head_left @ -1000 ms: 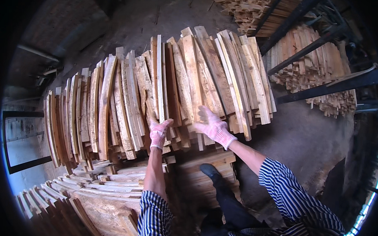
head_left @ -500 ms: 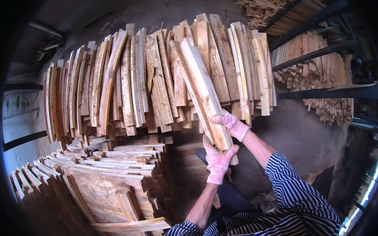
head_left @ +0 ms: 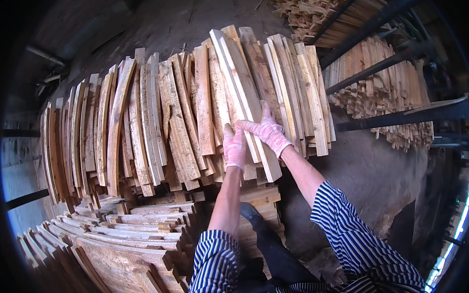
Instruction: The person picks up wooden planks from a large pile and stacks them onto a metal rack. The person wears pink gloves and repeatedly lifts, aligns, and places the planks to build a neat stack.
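Two pale sawn wooden boards (head_left: 241, 87) lie slanted on top of a row of boards, their near ends jutting past its front edge. My right hand (head_left: 267, 131), in a pinkish-white knit glove, spans them from above, with the thumb to the left and the fingers over the right side. My left hand (head_left: 234, 147), gloved alike, lies along their left side with its fingers stretched forward. The two hands almost meet at the right thumb. The undersides of the boards are hidden.
The long row of upright-looking boards (head_left: 135, 124) stretches left and right ahead of me. A lower stack of planks (head_left: 135, 253) stands at the near left. Dark metal bars (head_left: 398, 115) and further wood piles (head_left: 382, 84) are at the right. My foot (head_left: 251, 212) is beside more planks.
The two boards have moved forward and left from in front of the row onto its top. My left hand has shifted from their near end to their left side.
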{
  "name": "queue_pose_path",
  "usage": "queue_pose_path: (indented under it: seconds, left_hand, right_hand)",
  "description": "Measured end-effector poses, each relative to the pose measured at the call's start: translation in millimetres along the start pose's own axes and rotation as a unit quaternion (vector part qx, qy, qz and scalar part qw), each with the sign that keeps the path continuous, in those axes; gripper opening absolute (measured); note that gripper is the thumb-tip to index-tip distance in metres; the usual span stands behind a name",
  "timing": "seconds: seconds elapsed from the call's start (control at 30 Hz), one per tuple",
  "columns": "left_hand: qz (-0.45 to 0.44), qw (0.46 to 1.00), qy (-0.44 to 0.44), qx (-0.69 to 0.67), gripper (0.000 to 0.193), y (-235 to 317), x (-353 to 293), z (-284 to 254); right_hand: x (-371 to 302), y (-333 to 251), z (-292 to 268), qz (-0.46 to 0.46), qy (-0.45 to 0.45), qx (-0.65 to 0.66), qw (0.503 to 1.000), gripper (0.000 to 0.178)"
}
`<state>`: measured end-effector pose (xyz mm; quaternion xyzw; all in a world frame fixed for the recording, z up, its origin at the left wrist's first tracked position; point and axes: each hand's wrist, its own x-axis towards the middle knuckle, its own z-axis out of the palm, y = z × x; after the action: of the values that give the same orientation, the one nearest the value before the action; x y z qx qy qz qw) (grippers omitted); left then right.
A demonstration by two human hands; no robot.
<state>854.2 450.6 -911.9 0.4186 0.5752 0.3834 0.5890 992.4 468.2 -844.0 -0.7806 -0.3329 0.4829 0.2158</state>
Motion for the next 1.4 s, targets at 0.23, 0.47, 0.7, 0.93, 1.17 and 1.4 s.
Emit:
queue_pose_path:
  seconds: [0.23, 0.47, 0.7, 0.93, 1.17, 1.4]
  left_hand:
    - [-0.169, 0.979, -0.113, -0.032, 0.116, 62.0, -24.1, 33.4]
    - [-0.293, 0.925, -0.151, -0.186, 0.086, 15.0, -67.8, -16.9]
    - [-0.271, 0.923, -0.167, -0.217, 0.056, 32.6, -76.7, 13.4]
    - [-0.269, 0.928, -0.117, -0.230, 0.076, 72.8, -214.1, -41.2]
    - [-0.286, 0.955, -0.063, -0.037, 0.091, 91.7, -314.7, -15.1]
    - [-0.262, 0.945, -0.122, 0.155, 0.113, 193.4, -400.3, -64.7]
  right_hand:
    - [-34.7, 18.4, -56.7, 0.017, -0.046, 0.250, 0.967, 0.137]
    - [-74.7, 81.8, -29.3, 0.041, -0.152, 0.226, 0.961, 0.130]
    - [-53.5, 110.5, -33.7, 0.065, -0.001, 0.241, 0.968, 0.121]
    - [-192.8, 127.1, -66.2, 0.016, -0.299, 0.407, 0.863, 0.080]
    - [-217.9, 116.9, -60.1, 0.120, -0.233, 0.461, 0.848, 0.101]
    - [-315.2, 102.6, -70.6, 0.107, -0.324, 0.481, 0.808, 0.107]
